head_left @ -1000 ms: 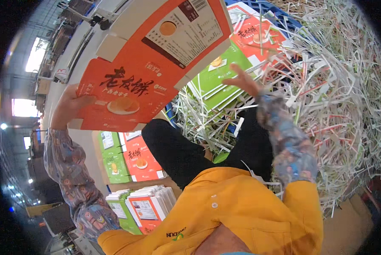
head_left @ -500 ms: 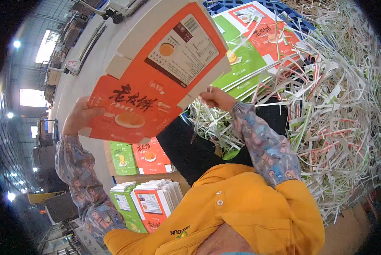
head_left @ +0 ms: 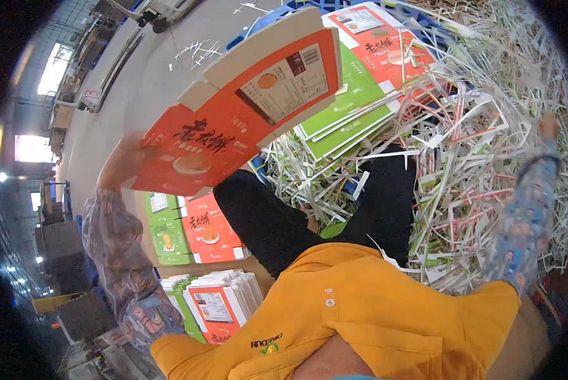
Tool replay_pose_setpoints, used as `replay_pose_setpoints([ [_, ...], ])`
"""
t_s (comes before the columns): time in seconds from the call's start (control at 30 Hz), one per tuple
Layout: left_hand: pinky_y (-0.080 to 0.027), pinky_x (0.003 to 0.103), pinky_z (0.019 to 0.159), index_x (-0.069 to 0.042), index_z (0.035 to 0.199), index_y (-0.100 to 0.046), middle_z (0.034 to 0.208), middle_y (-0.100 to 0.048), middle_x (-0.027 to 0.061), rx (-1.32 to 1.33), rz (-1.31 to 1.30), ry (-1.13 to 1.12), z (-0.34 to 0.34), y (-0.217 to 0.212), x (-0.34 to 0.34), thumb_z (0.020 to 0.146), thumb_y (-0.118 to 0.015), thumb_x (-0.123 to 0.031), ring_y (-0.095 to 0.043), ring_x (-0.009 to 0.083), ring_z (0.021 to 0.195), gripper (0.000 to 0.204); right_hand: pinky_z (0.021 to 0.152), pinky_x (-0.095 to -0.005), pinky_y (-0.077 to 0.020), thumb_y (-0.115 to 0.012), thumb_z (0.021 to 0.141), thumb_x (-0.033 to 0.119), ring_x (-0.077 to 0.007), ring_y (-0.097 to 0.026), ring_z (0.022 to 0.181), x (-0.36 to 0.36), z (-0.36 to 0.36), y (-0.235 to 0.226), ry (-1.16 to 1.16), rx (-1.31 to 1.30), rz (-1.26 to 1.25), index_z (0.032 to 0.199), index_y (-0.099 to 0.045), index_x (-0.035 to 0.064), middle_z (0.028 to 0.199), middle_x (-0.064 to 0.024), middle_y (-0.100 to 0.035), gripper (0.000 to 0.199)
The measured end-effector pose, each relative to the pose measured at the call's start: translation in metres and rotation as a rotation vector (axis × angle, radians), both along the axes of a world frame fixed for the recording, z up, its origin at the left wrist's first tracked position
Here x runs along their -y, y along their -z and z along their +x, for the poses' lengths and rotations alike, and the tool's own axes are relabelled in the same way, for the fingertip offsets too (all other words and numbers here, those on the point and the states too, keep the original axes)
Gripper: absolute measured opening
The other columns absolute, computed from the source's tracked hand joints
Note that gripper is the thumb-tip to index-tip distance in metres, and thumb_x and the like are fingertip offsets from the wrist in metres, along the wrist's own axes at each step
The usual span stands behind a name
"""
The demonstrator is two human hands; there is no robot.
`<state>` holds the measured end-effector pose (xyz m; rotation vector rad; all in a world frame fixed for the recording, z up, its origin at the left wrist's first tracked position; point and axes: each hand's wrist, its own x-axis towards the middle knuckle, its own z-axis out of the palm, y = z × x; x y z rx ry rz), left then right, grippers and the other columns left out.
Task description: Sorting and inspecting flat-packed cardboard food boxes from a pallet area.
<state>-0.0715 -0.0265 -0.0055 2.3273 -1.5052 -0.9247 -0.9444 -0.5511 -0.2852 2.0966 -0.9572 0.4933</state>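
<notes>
My left hand (head_left: 120,163) grips one end of a flat, unfolded orange-red printed carton (head_left: 217,130) with white side flaps. The carton is held up and tilted, its printed side towards me. Stretched far out to the right, my right hand (head_left: 548,126) is over the heap of shredded paper strips (head_left: 486,190). It is small and blurred there, so I cannot make out its fingers or whether it holds a strip. Beyond the carton lie stacked green carton sheets (head_left: 353,123) and an orange-red one (head_left: 385,44), partly covered by strips.
A blue plastic pallet (head_left: 258,26) shows under the far stack. Beside my left leg are green cartons (head_left: 168,237) and red cartons (head_left: 211,231); nearer stand bundled red-and-white cartons (head_left: 217,307). Loose strips lie between my legs. Wheeled metal equipment (head_left: 160,16) stands on the floor at upper left.
My right hand has left the carton's edge and swung far out to the right over the strips. The carton, still in my left hand, has tilted and shifted slightly.
</notes>
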Motion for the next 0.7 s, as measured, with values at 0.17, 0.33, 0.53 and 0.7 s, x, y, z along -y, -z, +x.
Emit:
replay_pose_setpoints([
  [0.17,-0.044,0.027,0.062,0.002,0.087,-0.058,0.069,-0.060,0.0095,0.016,-0.211,0.282,0.023,0.053,0.042,0.068,-0.060,-0.008,-0.053,0.0111,0.065,0.021,0.073,-0.0314,-0.0388,-0.052,0.079,0.017,-0.0235,-0.050,0.085,-0.080,-0.142,-0.164,0.240,0.181,0.045,0.106,-0.046,0.0059,0.100,-0.0104,-0.051,0.030],
  [0.33,-0.043,0.031,0.062,-0.002,0.089,-0.058,0.069,-0.059,0.0140,0.128,-0.270,0.368,-0.025,0.073,0.116,0.064,-0.062,-0.012,-0.053,0.0187,0.060,0.027,0.090,-0.0306,-0.0333,-0.060,0.076,0.019,-0.0214,-0.043,0.107,-0.149,0.178,-0.175,-0.045,0.788,0.553,0.121,-0.039,0.0022,0.120,-0.0121,-0.043,0.053],
  [0.53,-0.045,0.036,0.062,-0.009,0.081,-0.058,0.072,-0.059,0.0098,-0.319,-0.370,0.279,0.003,0.219,0.152,0.072,-0.053,-0.019,-0.058,0.0205,0.068,0.014,0.095,-0.0344,-0.0292,-0.071,0.063,0.028,-0.0273,-0.038,0.111,-0.171,0.416,-0.071,-0.389,0.870,0.829,0.120,-0.037,-0.0007,0.119,-0.0181,-0.040,0.072],
  [0.7,-0.045,0.039,0.063,-0.009,0.077,-0.056,0.079,-0.059,0.0134,0.365,-0.342,0.344,-0.068,0.153,0.135,0.070,-0.054,-0.024,-0.056,0.0330,0.073,0.016,0.088,-0.0338,-0.0366,-0.073,0.063,0.023,-0.0234,-0.047,0.102,-0.181,0.464,-0.047,-0.491,0.992,0.986,0.116,-0.039,-0.0005,0.110,-0.0146,-0.047,0.067],
])
